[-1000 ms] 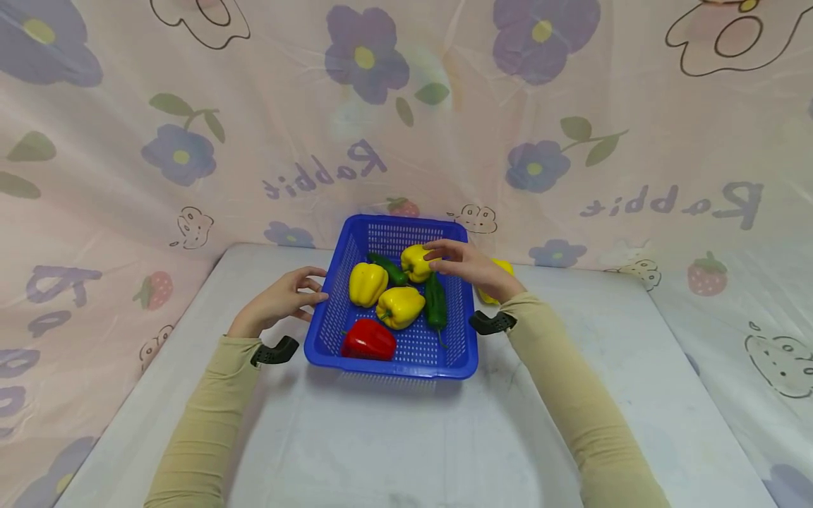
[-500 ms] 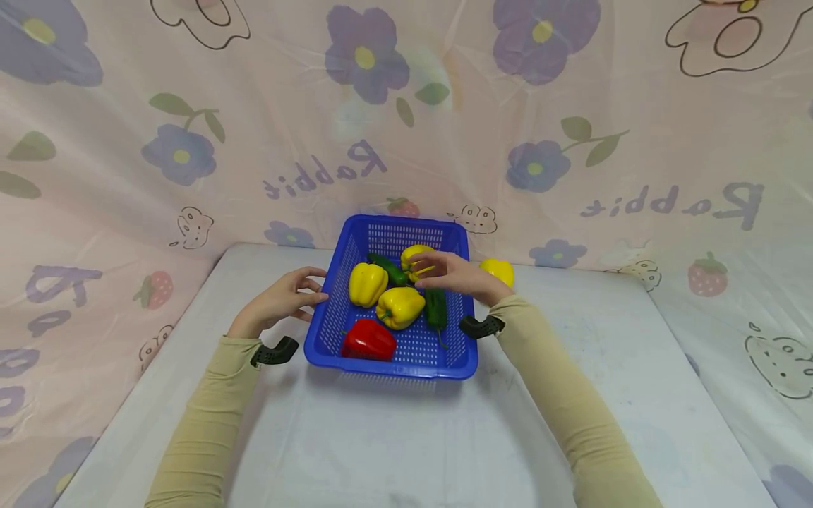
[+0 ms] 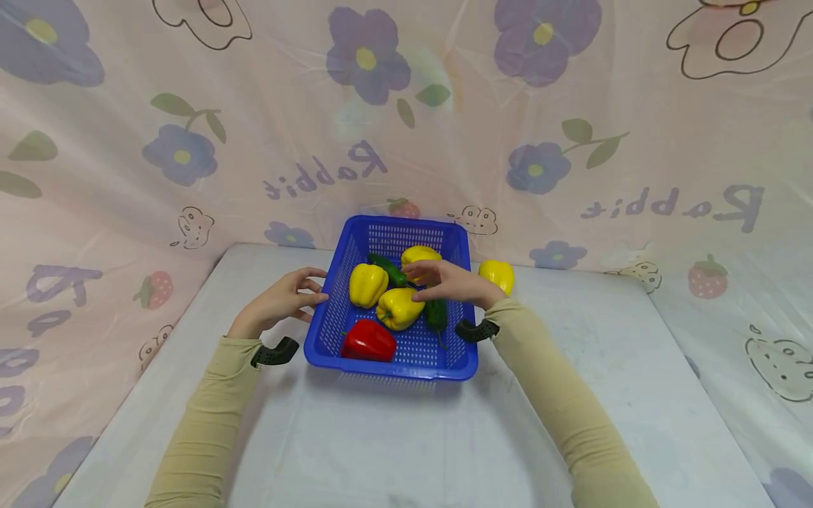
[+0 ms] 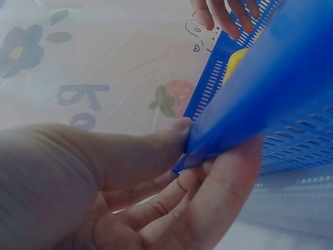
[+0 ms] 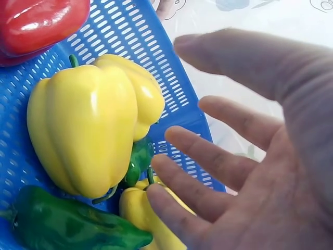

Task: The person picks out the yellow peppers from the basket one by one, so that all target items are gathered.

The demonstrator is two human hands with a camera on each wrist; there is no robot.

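Note:
In the head view, a blue perforated basket (image 3: 390,367) holds a red bell pepper (image 3: 368,341), yellow bell peppers at its left (image 3: 368,285), middle (image 3: 400,310) and back (image 3: 420,252), and two long green peppers, one (image 3: 389,269) near the back and one (image 3: 436,317) at the right. My left hand (image 3: 274,302) pinches the basket's left rim; the left wrist view has the thumb on top and fingers beneath. Over the peppers hovers my right hand (image 3: 456,282), fingers spread and holding nothing. The right wrist view places it beside the middle yellow pepper (image 5: 86,127), apart from it.
Another yellow bell pepper (image 3: 497,276) lies on the white table (image 3: 406,444), just outside the basket's right side. A curtain (image 3: 444,148) printed with flowers and rabbits hangs behind and around the table.
My right hand has shifted left and nearer, from the back yellow pepper toward the middle one. More of the yellow pepper outside the basket shows. The left hand has stayed put.

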